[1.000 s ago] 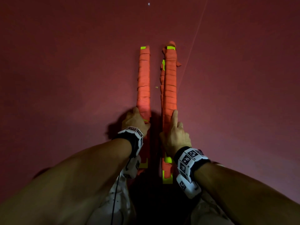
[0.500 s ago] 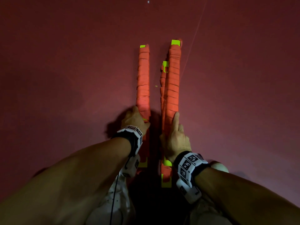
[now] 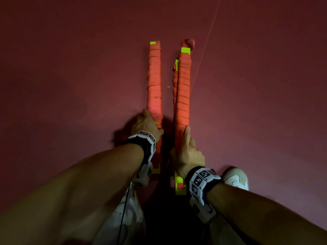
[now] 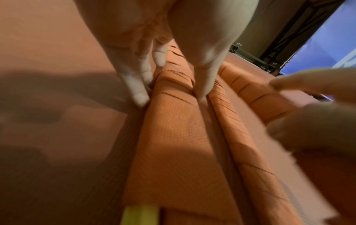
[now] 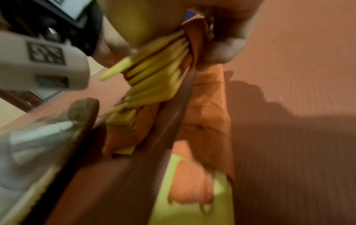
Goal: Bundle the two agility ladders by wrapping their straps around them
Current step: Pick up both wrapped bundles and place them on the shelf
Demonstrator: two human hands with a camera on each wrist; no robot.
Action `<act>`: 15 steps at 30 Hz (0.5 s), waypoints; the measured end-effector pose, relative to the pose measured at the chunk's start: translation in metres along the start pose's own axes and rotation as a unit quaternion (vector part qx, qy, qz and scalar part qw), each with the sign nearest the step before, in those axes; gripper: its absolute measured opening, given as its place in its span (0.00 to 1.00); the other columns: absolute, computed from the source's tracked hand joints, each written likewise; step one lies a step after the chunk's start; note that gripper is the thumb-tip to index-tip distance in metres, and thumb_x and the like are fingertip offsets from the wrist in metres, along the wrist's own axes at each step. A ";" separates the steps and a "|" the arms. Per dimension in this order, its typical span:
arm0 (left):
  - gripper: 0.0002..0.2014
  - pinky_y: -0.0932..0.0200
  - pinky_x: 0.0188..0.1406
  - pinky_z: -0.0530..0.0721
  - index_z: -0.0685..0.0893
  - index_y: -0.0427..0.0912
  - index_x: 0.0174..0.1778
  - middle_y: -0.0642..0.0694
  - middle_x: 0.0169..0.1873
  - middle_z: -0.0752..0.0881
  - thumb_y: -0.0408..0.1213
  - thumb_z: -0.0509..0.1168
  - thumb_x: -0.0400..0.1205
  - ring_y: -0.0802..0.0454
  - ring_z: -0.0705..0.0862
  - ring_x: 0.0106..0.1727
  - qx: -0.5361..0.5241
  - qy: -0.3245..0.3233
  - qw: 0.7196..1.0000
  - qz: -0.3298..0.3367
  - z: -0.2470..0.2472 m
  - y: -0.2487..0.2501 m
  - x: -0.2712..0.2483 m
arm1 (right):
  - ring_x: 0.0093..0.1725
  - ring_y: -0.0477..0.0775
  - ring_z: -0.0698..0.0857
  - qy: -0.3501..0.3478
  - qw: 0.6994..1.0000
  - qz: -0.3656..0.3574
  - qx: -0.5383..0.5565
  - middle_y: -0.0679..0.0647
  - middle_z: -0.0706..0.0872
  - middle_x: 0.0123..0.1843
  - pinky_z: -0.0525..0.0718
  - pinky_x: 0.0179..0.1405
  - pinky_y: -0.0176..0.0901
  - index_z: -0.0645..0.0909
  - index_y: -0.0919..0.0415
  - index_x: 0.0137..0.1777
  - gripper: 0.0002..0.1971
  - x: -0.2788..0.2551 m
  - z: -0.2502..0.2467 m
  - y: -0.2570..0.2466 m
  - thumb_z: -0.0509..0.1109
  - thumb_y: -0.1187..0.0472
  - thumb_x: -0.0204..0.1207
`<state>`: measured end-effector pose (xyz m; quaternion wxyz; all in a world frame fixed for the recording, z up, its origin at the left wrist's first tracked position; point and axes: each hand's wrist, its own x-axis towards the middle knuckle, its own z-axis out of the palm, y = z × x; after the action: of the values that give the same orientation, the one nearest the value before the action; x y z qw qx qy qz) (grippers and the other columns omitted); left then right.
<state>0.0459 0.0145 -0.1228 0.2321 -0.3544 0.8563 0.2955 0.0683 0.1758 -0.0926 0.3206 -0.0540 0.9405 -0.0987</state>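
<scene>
Two agility ladders lie side by side on the maroon floor, each a long stack of yellow-green rungs wound in orange strap. My left hand point(image 3: 147, 123) grips the left bundle point(image 3: 155, 82) near its near end; thumb and fingers point(image 4: 138, 91) clamp its two sides in the left wrist view. My right hand point(image 3: 186, 151) holds the right bundle point(image 3: 184, 89), with the index finger stretched along its top. A loose strap loop point(image 3: 189, 43) sticks out past that bundle's far end. The right wrist view is blurred, showing stacked rung edges point(image 5: 154, 73) and orange strap point(image 5: 208, 114) under the hand.
A white shoe point(image 3: 235, 177) stands just right of my right wrist, and another shoe point(image 5: 38, 137) sits left of the right bundle. A thin line point(image 3: 208, 32) crosses the floor at the back right. A dark frame point(image 4: 256, 59) and blue panel point(image 4: 327, 45) stand beyond.
The right bundle has turned and shifted in my right hand, and a strap loop now shows past its far end. My right hand has drawn back toward me. The left hand and its bundle stay put.
</scene>
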 end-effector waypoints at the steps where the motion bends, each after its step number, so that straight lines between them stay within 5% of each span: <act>1: 0.46 0.40 0.63 0.82 0.60 0.41 0.82 0.34 0.72 0.77 0.50 0.79 0.75 0.30 0.80 0.70 -0.001 0.002 1.000 -0.001 0.000 0.000 -0.002 | 0.60 0.67 0.83 0.000 1.000 0.001 -0.010 0.55 0.74 0.70 0.79 0.53 0.56 0.31 0.51 0.87 0.44 0.001 0.002 0.000 0.59 0.45 0.85; 11: 0.41 0.42 0.62 0.81 0.63 0.39 0.77 0.37 0.71 0.77 0.45 0.79 0.75 0.32 0.80 0.70 -0.015 0.008 1.000 -0.004 0.010 -0.002 -0.024 | 0.64 0.65 0.83 -0.018 0.999 0.025 -0.030 0.57 0.73 0.74 0.80 0.55 0.55 0.30 0.56 0.87 0.49 -0.006 0.015 0.009 0.63 0.43 0.82; 15: 0.39 0.44 0.64 0.82 0.67 0.36 0.75 0.36 0.71 0.77 0.46 0.79 0.75 0.33 0.81 0.69 -0.017 -0.016 1.000 -0.019 0.012 -0.004 -0.031 | 0.67 0.64 0.81 -0.028 0.998 0.049 -0.028 0.58 0.73 0.76 0.80 0.59 0.56 0.38 0.62 0.86 0.50 -0.010 0.026 0.011 0.65 0.40 0.80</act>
<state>0.0712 0.0347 -0.1137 0.2447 -0.3698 0.8405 0.3113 0.0919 0.1843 -0.1092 0.3497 -0.0192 0.9350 -0.0553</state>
